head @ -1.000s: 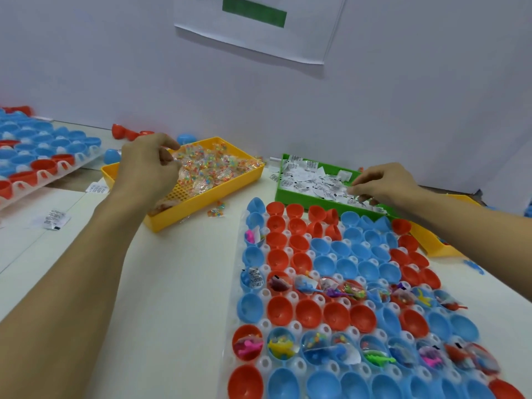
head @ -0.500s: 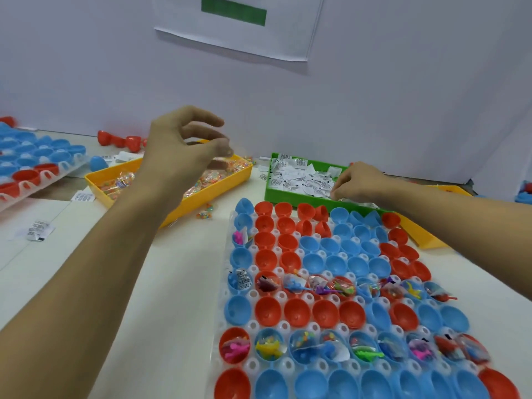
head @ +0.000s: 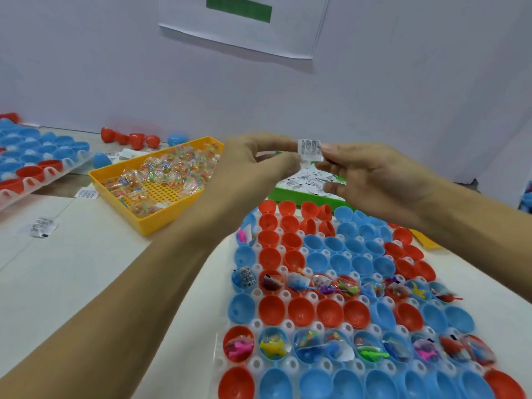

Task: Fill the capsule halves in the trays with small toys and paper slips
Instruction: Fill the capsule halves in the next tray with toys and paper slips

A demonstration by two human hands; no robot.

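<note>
Both forearms are bare to the frame edge, no sleeves, and each grip is ungloved.

Both forearms reach toward 12 o'clock; left hand (head: 253,165) and right hand (head: 371,180) meet raised, fingertips pinched together

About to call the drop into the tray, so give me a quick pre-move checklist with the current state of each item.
1. Paper slip in the hands: ok, pinched between left hand and right hand, above the green bin.
2. Toy packet in the left hand: cannot tell, fingers hide it.
3. Empty capsule halves available: ok, the red one and its row are empty.
4. Tray flat on the table: ok.
5. Path down to the tray: ok, nothing in between.
6. Toy supply: ok, the yellow bin holds packets.
</note>
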